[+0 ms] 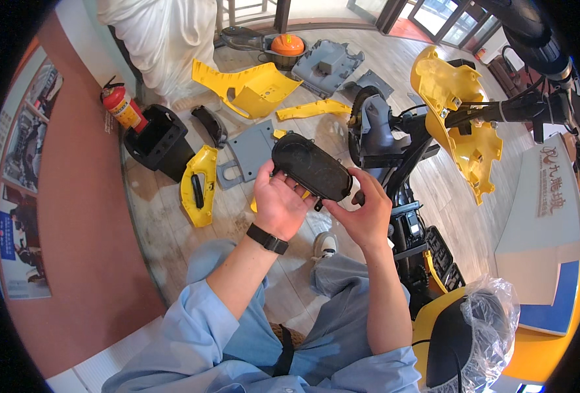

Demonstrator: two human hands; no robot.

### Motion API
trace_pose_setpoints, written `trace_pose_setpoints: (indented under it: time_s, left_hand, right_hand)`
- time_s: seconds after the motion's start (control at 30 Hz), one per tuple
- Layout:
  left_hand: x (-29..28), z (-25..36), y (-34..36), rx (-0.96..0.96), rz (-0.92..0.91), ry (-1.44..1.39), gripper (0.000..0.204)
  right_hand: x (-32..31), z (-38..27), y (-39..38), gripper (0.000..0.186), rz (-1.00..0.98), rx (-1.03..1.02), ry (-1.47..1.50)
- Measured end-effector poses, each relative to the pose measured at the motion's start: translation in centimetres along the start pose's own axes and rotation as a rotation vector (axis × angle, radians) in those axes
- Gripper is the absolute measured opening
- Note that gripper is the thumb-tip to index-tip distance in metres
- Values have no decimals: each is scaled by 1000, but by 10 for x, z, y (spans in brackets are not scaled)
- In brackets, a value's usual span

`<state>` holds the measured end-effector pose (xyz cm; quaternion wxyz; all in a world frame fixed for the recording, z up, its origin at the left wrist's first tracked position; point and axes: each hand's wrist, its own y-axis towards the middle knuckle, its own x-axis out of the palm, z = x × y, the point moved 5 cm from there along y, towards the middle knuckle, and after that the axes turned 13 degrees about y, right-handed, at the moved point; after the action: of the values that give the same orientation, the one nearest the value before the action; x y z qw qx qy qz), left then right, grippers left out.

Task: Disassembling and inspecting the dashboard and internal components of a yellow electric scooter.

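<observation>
A black oval plastic cover (311,167) with small tabs around its rim is held up in front of me, above the floor. My left hand (281,204) supports it from below, palm up, with the fingers curled under its near edge. At the cover's right end, my right hand (366,211) grips the edge between thumb and fingers. A small dark object shows between those fingers, too little of it visible to name. Just right of my hands stands a partly stripped scooter (404,147) with its dark frame exposed and yellow front panels (437,98) attached.
On the floor ahead lie yellow body panels (257,88), a grey plate (249,152) and a grey plastic shell (326,65). A black bin (162,141) holds a fire extinguisher (121,105) at the left. An open black tool case (440,259) and plastic-wrapped seat (470,334) are at my right.
</observation>
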<state>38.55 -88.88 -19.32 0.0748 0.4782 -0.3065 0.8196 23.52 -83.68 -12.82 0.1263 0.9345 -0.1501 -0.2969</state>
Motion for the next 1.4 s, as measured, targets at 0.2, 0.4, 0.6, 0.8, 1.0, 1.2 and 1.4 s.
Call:
trace_pose_setpoints:
  time_s: [0.2, 0.4, 0.6, 0.8, 1.0, 1.2, 1.4]
  left_hand:
    - [0, 2, -2, 18, -15, 0, 44]
    - [0, 1, -2, 33, -2, 7, 44]
    - [1, 2, -3, 37, 15, 7, 44]
    - [0, 5, -3, 44, 10, 5, 44]
    - [2, 5, -5, 46, 27, -5, 44]
    - [1, 4, -3, 38, 26, -27, 45]
    - [1, 5, -4, 36, 37, -17, 45]
  right_hand:
    - [2, -1, 0, 63, 10, -15, 12]
    - [3, 0, -1, 62, 2, 3, -4]
    - [4, -4, -1, 61, 6, -9, -3]
    - [2, -3, -2, 63, 27, -37, 10]
    - [5, -2, -3, 64, 15, -5, 28]
    - [4, -4, -2, 65, 23, -28, 31]
    - [5, -3, -2, 64, 17, -40, 28]
